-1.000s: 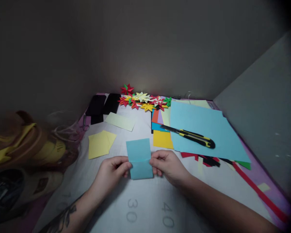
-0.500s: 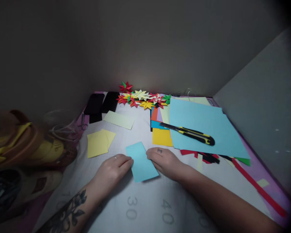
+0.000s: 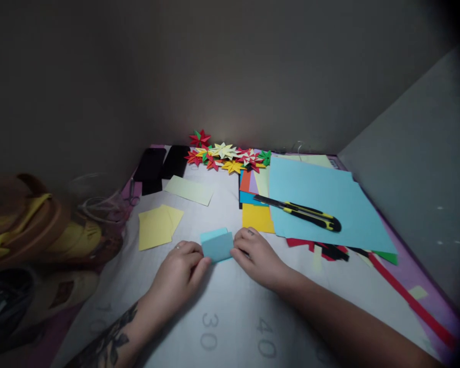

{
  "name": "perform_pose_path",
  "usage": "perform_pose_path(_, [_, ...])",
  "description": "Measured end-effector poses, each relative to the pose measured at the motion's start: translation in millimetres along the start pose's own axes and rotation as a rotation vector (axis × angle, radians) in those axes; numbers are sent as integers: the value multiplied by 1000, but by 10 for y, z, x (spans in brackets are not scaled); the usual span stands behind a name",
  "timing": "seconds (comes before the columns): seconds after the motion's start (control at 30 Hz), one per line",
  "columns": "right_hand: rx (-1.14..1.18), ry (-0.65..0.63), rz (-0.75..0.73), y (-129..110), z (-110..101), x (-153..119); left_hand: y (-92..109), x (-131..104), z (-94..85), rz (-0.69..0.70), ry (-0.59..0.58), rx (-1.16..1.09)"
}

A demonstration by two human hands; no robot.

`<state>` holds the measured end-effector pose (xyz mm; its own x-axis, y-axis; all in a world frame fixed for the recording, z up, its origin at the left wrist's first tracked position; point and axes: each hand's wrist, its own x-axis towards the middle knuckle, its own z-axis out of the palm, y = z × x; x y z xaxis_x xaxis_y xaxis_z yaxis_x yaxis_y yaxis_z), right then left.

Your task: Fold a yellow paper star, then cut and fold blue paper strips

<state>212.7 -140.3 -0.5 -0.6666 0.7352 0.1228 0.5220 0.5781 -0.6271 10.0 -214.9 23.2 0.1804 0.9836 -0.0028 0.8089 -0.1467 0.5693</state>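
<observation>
Between my hands a small light-blue paper (image 3: 217,247) is bent over on itself, its near part lying up over the far part, with a strip of the far edge showing behind. My left hand (image 3: 186,266) pinches its left side between thumb and fingers. On the right side, my right hand (image 3: 255,253) grips the paper's edge the same way. Yellow paper pieces (image 3: 155,227) lie to the left of my left hand, and a pale strip of paper (image 3: 189,190) lies beyond them.
Folded paper stars (image 3: 230,153) in several colours line the back. A utility knife (image 3: 310,213), blade out, rests on large light-blue sheets (image 3: 318,179) at right. Dark phones (image 3: 149,164) and scissors (image 3: 131,193) are back left. A yellow-brown bag (image 3: 72,235) stands at far left.
The light-blue paper was flat and tall between my hands; its near edge is now folded up and away from me. Both hands have turned slightly with it.
</observation>
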Motion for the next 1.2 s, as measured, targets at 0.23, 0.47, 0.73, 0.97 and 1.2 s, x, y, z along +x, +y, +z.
perform_pose_path(0.23, [-125, 51, 153, -81, 110, 48, -33, 90, 55, -175, 60, 18])
perform_pose_path(0.47, [-155, 74, 192, -105, 117, 53, 2, 100, 80, -192, 83, 87])
perform_pose_path(0.73, [-138, 85, 182, -114, 116, 49, -18, 86, 109, -121, 165, 101])
perform_pose_path(0.97, [-116, 74, 201, -128, 102, 54, -11, 90, 105, -118, 116, 150])
perform_pose_path(1.2, [-108, 73, 194, -118, 112, 49, -16, 94, 101, -112, 94, 154])
